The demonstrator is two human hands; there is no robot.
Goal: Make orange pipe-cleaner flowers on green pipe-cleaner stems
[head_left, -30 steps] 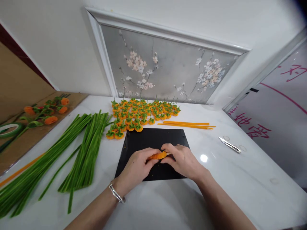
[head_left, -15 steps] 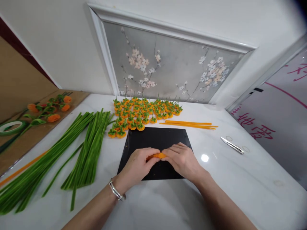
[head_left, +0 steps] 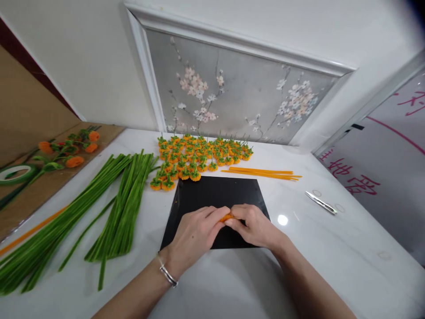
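Over a black mat, my left hand and my right hand meet with thumbs and fingers pinched. Between them is a short piece of orange pipe cleaner, gripped from both sides; most of it is hidden by the fingers, so its exact shape cannot be made out. Just beyond the mat stand rows of small orange pipe-cleaner flowers, turned with green calyxes and short stems upward. Several straight orange pipe cleaners lie behind the mat on the right.
Bundles of green pipe cleaners cover the left of the white table. Farther left, finished orange flowers and a roll of green tape rest on brown cardboard. Tweezers lie at right. A wall with a framed panel closes the back.
Both hands have come closer together around the orange piece, the left sliding right. Its fingers now cover more of the piece, and the right hand's fingers are more curled.
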